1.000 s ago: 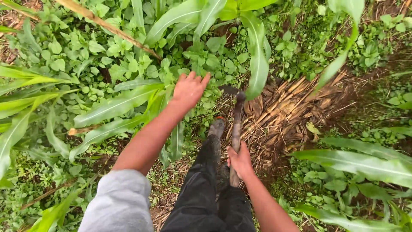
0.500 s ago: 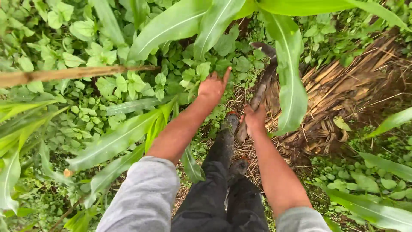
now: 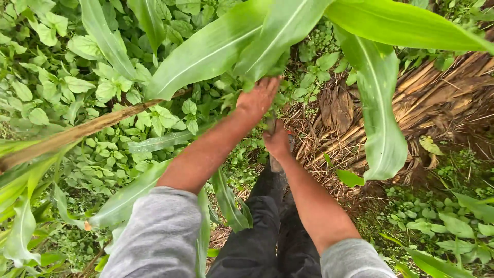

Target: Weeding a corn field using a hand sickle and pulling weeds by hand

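Note:
A young maize plant (image 3: 226, 46) with broad green leaves rises in front of me. My left hand (image 3: 257, 99) reaches into its base, and the fingers curl round the stalk, partly hidden under the leaves. Just below and to the right, my right hand (image 3: 278, 142) is closed round a thin dark tool handle (image 3: 270, 125). Most of the tool is hidden by the hand and the leaves. Both forearms are bare below grey sleeves (image 3: 159, 237).
Low leafy weeds (image 3: 103, 87) cover the ground on the left. A heap of dry brown stalks (image 3: 427, 103) lies at the right. A dry cane (image 3: 77, 133) slants across the left. My dark trousers (image 3: 257, 237) and a boot (image 3: 278, 166) are below.
I have leaned further forward over the plant. My left hand has gone from open above the weeds to closed in the maize's base. My right hand has come up close beside it.

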